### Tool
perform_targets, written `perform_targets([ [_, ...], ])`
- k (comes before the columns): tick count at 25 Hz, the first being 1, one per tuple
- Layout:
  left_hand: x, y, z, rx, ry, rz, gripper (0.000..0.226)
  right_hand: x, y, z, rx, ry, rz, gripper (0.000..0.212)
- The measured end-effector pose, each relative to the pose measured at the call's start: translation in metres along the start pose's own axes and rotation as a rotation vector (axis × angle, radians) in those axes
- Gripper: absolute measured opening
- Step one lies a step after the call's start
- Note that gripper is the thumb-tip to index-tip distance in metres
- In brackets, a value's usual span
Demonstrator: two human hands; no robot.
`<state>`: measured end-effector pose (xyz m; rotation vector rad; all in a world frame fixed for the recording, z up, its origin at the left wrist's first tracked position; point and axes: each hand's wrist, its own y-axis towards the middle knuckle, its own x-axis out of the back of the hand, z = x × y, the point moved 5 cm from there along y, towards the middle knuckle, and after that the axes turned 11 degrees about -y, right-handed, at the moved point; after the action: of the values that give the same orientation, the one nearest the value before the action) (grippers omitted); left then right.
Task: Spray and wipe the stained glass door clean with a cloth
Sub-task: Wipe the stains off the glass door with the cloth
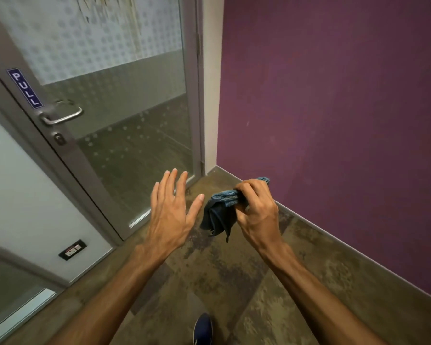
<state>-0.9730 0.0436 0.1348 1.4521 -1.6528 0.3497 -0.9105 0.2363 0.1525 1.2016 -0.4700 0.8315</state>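
Purple wall (334, 108) at 3 o'clock; glass door (125, 100) streaked at 12; right hand (256, 207) clamps blue cloth (219, 212), left hand (171, 207) splayed, empty

Purple wall (334, 120), mottled brown floor (209, 282)

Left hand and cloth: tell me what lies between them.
Nothing but floor. In the head view the open left hand and the cloth, gripped in the right hand, are parted by a narrow gap showing only floor behind.
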Motion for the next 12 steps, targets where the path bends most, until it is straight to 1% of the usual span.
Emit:
perform_targets([
  [3, 0.013, 0.047, 0.026, 0.026, 0.016, -0.058, 0.072, -0.033, 0.051, 0.005, 0.049, 0.024, -0.006, 0.021],
  [7, 0.030, 0.105, 0.056, 0.055, 0.055, -0.126, 0.074, -0.073, 0.118, 0.011, 0.103, 0.061, -0.017, 0.028],
  [12, 0.049, 0.157, 0.078, 0.082, 0.088, -0.182, 0.074, -0.117, 0.186, 0.018, 0.184, 0.127, -0.028, 0.026],
])
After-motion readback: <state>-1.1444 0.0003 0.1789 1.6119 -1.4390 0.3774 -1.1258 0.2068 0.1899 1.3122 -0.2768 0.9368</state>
